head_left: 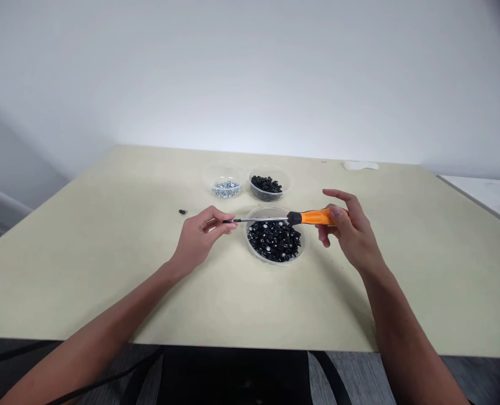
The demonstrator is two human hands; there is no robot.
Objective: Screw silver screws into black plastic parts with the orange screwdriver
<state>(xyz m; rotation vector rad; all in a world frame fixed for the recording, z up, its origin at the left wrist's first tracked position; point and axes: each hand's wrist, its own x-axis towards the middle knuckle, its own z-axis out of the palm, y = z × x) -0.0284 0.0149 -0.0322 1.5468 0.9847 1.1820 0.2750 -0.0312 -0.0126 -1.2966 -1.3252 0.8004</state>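
Note:
My right hand (348, 228) is closed around the end of an orange-handled screwdriver (317, 217), its index finger raised off the handle. The steel shaft points left and lies level over a clear round tub (275, 262) of small black parts, some showing silvery centres. At the shaft's tip, my left hand (203, 233) pinches a small black part (229, 221) between thumb and index finger. The tip meets that part, which is mostly covered by the fingers, so its exact shape is hidden.
Behind stand a clear tub (226, 190) of small silvery metal pieces and another tub (266, 185) of black parts. One loose black piece (182, 212) lies left on the pale table (106, 270). A white object (360, 165) rests near the wall.

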